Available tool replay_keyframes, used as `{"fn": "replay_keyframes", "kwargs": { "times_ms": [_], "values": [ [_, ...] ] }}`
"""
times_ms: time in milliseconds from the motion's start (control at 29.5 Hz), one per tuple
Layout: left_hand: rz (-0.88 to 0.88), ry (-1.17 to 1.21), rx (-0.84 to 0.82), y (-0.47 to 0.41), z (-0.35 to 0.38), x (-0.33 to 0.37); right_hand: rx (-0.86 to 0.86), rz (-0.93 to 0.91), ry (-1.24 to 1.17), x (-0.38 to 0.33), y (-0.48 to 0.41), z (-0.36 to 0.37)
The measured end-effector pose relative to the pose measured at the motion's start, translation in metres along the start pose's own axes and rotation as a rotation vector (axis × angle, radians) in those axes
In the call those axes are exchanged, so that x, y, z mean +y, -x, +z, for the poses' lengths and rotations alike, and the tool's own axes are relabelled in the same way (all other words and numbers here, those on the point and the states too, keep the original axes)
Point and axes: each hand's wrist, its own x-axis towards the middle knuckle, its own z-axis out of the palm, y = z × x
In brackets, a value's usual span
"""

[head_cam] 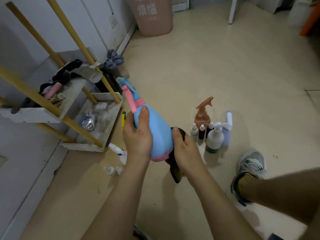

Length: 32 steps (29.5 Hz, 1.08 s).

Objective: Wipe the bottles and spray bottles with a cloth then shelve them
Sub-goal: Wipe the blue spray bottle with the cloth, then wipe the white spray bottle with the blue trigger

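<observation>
From the head view, we see the left hand (137,135) with its grip wrapped round the blue spray bottle (155,129), which is held tilted in the air just right of the shelf (97,148). The right hand (186,148) grips a dark cloth (174,170) against the bottle's base.

We judge that the smooth plastic could slip from a one-handed hold. The shoe (251,163), far right of the shelf, could topple the amber spray bottle (202,115) and the white spray bottle (214,137) standing on the floor.

The bottles show no readable labels. The bin (150,13) beyond the shelf shows characters that seem to read 烦恼.
</observation>
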Motion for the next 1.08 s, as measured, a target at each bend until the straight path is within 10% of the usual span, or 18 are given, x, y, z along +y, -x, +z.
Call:
{"fn": "replay_keyframes", "kwargs": {
  "times_ms": [203, 440, 576, 1084],
  "values": [
    [-0.003, 0.097, -0.243, 0.015, 0.042, -0.032, 0.27, 0.374, -0.598, 0.012, -0.041, -0.014],
    [0.249, -0.5, -0.463, -0.054, 0.069, -0.09, 0.187, 0.742, -0.535, 0.082, -0.063, 0.009],
    [-0.184, -0.564, -0.394, -0.119, 0.135, -0.166, 0.248, 0.813, -0.389, 0.119, -0.091, -0.025],
    [-0.205, -0.64, -0.557, -0.157, 0.202, -0.279, 0.274, 0.815, -0.786, 0.142, -0.122, -0.047]
  ]
}}
